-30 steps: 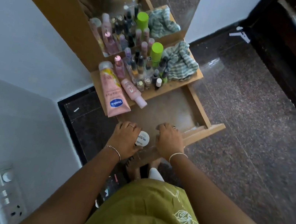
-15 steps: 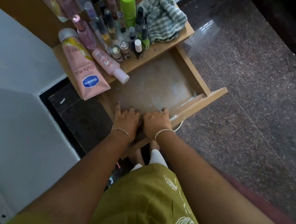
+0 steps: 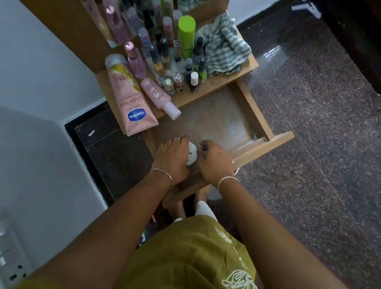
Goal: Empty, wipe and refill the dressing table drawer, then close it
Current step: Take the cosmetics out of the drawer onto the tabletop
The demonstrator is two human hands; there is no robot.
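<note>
The wooden drawer (image 3: 268, 129) of the dressing table is pulled out, and its pale, smudged floor (image 3: 213, 120) is bare. Both hands are at its near left corner. My left hand (image 3: 172, 159) grips a small round white jar (image 3: 192, 155) from the left. My right hand (image 3: 214, 163) has curled fingers against the jar's right side. The jar's lower part is hidden between the hands. A green-and-white checked cloth (image 3: 222, 47) lies crumpled on the table top at the right.
On the table top (image 3: 221, 84) stand several bottles, nail polishes and a green can (image 3: 185, 33). A pink Vaseline tube (image 3: 126, 99) and a pink bottle (image 3: 159, 97) overhang its edge. A mirror is behind. Dark speckled floor lies to the right, a white wall with a switch plate (image 3: 0, 254) to the left.
Half a second ago both hands were pressed together low in the drawer and the jar was hidden. Now the jar shows again between them, at the drawer's front.
</note>
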